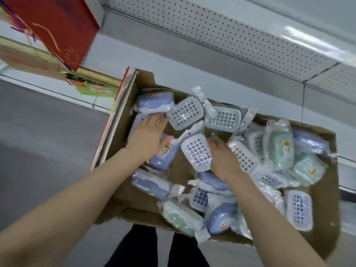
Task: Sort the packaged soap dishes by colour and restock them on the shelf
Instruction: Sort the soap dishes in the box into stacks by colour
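An open cardboard box holds several soap dishes in clear plastic wrap. Blue ones lie mostly at the left and front, green ones at the right, and some lie face down with their white grid bases showing. My left hand lies flat with fingers spread at the box's left side, between two blue dishes, its thumb over the nearer blue dish. My right hand reaches into the middle of the box beside a grid-base dish. Its fingertips curl downward and are hidden.
A white pegboard shelf runs behind and above the box. A red gift bag hangs at the top left over a lower shelf with a green-labelled package. The grey floor lies to the left. My dark trouser legs show below the box.
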`<action>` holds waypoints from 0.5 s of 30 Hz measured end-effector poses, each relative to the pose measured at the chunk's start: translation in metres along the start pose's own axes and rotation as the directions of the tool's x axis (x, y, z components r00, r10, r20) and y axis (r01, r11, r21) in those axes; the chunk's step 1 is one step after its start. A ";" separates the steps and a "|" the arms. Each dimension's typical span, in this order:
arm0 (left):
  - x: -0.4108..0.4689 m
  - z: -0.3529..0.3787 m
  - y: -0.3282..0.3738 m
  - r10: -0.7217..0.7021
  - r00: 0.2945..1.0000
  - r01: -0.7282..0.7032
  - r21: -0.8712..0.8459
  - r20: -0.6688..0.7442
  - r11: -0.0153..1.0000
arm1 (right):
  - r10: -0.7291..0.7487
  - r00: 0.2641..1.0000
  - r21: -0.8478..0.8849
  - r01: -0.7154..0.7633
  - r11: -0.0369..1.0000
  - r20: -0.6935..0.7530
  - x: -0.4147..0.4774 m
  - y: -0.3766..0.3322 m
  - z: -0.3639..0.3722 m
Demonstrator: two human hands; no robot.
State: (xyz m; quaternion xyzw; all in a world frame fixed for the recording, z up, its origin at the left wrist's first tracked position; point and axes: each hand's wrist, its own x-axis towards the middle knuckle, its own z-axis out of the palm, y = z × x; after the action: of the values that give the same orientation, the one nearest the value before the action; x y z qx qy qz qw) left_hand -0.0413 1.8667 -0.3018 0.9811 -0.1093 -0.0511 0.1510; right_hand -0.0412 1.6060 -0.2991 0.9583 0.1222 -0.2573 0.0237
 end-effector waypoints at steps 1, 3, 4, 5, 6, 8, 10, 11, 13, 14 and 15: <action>0.015 0.001 -0.003 -0.010 1.000 0.010 0.035 0.014 0.999 | 0.009 1.000 -0.006 -0.009 1.000 0.010 -0.003 0.004 0.000; 0.042 0.006 -0.010 -0.053 0.997 0.048 0.085 0.053 0.995 | 0.023 0.999 -0.056 -0.022 0.998 0.027 -0.007 0.010 -0.006; 0.052 0.009 -0.014 -0.090 0.993 0.083 0.097 0.076 0.992 | 0.037 0.999 -0.094 -0.035 0.995 0.021 -0.008 0.012 -0.010; 0.060 0.012 -0.017 -0.137 0.985 0.126 0.100 0.102 0.987 | 0.056 0.998 -0.128 -0.054 0.990 0.008 -0.008 0.014 -0.012; 0.066 0.015 -0.020 -0.179 0.975 0.166 0.105 0.130 0.981 | 0.078 0.997 -0.158 -0.077 0.984 0.000 -0.007 0.015 -0.016; 0.070 0.016 -0.021 -0.190 0.966 0.165 0.146 0.177 0.975 | 0.119 0.993 -0.208 -0.115 0.971 0.007 -0.003 0.014 -0.024; 0.063 0.015 -0.017 -0.115 0.973 0.080 0.178 0.198 0.981 | 0.108 0.994 -0.238 -0.102 0.966 0.008 0.006 0.009 -0.038; 0.056 0.016 -0.015 -0.076 0.976 0.039 0.179 0.203 0.983 | 0.072 0.997 -0.212 -0.076 0.974 -0.028 0.014 0.003 -0.047; 0.039 0.019 -0.014 -0.061 0.974 0.024 0.168 0.218 0.986 | -0.047 0.987 -0.088 0.033 0.996 -0.155 0.038 -0.014 -0.060; 0.032 0.022 -0.015 -0.080 0.971 0.044 0.158 0.227 0.986 | -0.107 0.966 -0.030 0.103 0.994 -0.236 0.054 -0.024 -0.064; 0.026 0.024 -0.018 -0.098 0.966 0.063 0.152 0.238 0.986 | -0.154 0.945 0.002 0.161 0.987 -0.289 0.072 -0.034 -0.063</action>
State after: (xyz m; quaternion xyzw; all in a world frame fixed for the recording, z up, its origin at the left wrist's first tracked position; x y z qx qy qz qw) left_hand -0.0154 1.8703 -0.3316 0.9792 -0.0904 -0.1700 0.0634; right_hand 0.0409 1.6617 -0.2799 0.9729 0.1972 -0.1176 -0.0273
